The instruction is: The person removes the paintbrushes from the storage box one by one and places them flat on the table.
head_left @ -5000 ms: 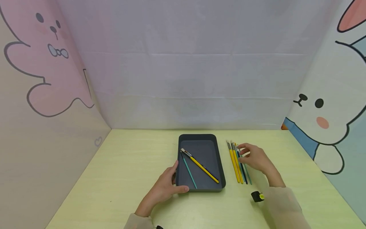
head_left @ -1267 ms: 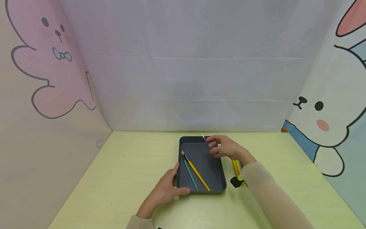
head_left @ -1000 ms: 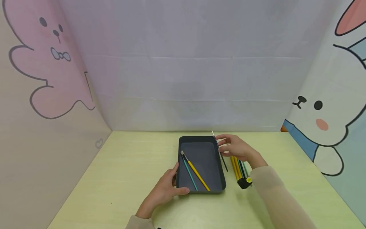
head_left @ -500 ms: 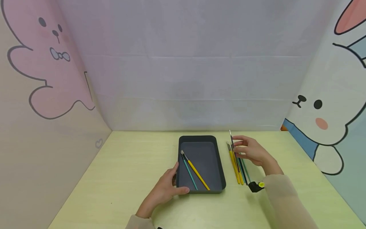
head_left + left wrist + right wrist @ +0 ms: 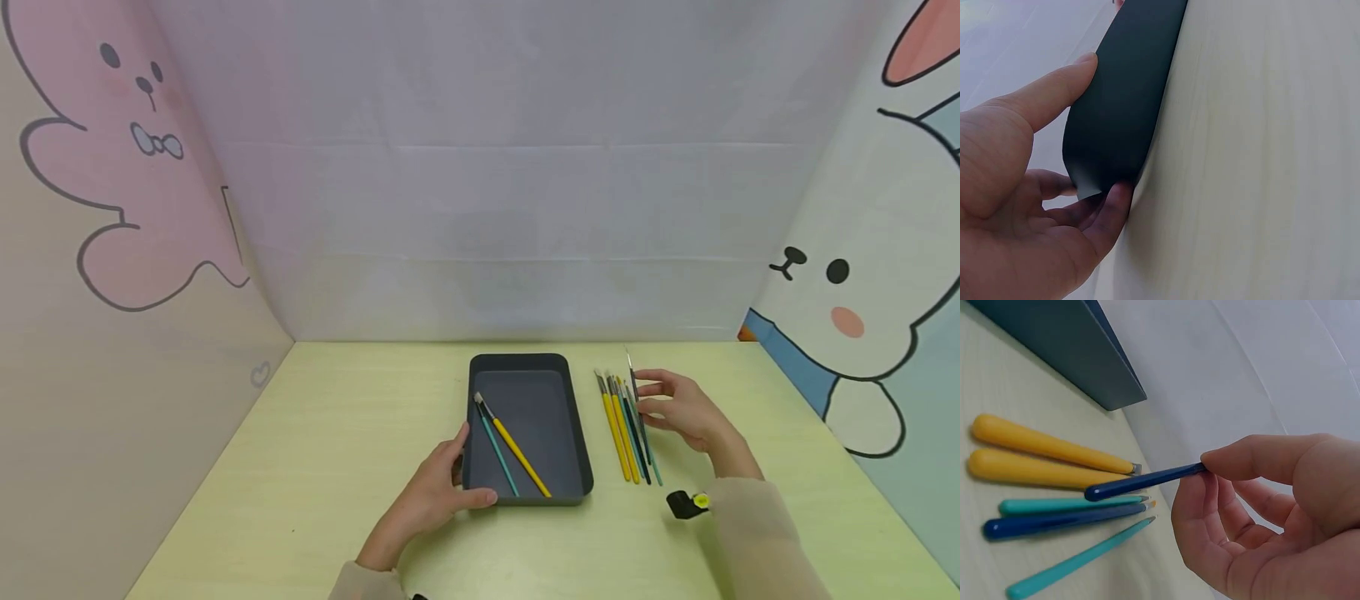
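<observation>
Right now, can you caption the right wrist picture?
Fingers pinch a slim dark blue paintbrush near two thick yellow paintbrushes.

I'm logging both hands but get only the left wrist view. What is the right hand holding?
Observer: The right hand pinches a slim dark-blue-handled paintbrush.
Operator: And what lies inside the tray?
Observer: Two brushes: a teal-handled paintbrush and a yellow-handled paintbrush.
Operator: Any others beside it?
Observer: Yes, five loose paintbrushes lie on the table, right of the tray in the head view.
</observation>
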Motion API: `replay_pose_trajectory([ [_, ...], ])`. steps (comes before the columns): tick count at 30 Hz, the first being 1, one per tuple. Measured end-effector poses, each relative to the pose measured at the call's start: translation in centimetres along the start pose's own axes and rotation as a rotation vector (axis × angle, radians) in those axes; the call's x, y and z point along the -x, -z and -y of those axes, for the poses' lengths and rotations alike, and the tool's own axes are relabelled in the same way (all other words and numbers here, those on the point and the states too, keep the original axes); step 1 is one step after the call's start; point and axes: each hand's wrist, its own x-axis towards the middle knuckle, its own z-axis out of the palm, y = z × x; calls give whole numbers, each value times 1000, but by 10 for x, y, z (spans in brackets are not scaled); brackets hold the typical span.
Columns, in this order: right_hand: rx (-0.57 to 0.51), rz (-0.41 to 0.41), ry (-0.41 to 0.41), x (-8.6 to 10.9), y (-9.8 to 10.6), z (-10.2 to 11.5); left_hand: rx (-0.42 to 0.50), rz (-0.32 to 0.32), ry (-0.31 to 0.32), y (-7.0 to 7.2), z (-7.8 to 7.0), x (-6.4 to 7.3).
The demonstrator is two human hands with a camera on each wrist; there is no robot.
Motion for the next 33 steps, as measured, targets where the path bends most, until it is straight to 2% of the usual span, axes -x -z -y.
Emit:
replay_pose_trajectory([
  [15,94,-87,-58,3,8,-9,-4,12,-11,1,1,0],
  [33,213,-122,-146,-3,1,-17,9,10,-20,0,2,-1],
])
